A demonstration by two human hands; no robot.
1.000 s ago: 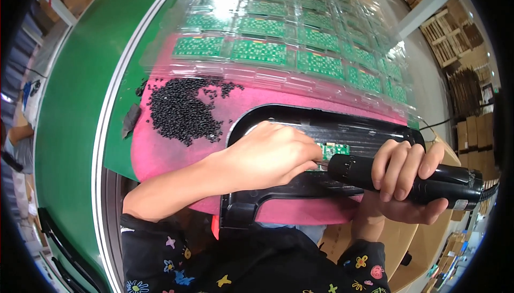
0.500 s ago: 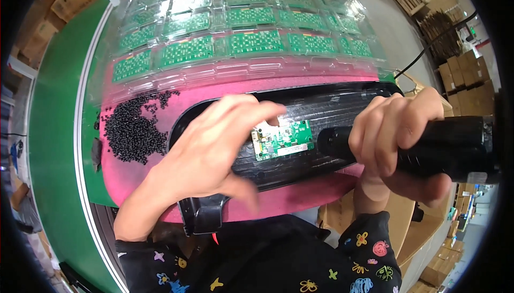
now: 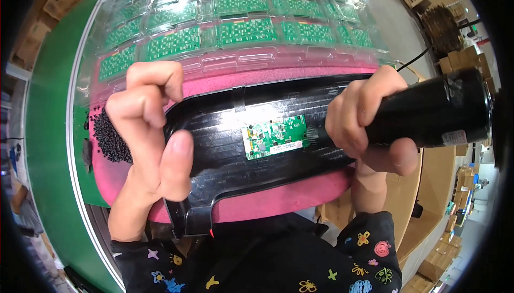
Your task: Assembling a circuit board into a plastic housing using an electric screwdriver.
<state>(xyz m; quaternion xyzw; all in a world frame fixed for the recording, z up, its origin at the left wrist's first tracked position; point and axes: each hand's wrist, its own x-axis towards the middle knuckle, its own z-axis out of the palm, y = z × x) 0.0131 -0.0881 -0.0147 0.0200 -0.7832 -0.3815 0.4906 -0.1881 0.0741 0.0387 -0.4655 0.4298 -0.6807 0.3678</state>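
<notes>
A long black plastic housing [image 3: 230, 179] lies across the mat, its hollow side up. Inside it sits a green circuit board [image 3: 276, 138] with a white label strip. My right hand [image 3: 369, 122] is wrapped round a black electric screwdriver [image 3: 441, 108], held nearly level. Its tip is at the board's right edge; whether it touches a screw there cannot be made out. Over the housing's left end is my left hand [image 3: 152, 127], fingers curled and thumb apart, with nothing visible between them. Partly behind that hand is a pile of small black screws [image 3: 108, 139].
Clear plastic trays [image 3: 249, 55] with several green boards stand at the back. A pink foam mat [image 3: 278, 201] lies under the housing. On the right is an open cardboard box [image 3: 399, 212]; a black cable [image 3: 417, 57] runs behind the screwdriver.
My left hand has drawn back from the board to the left, uncovering it. The screwdriver has shifted left and its rear end has risen, bringing its tip to the board's edge.
</notes>
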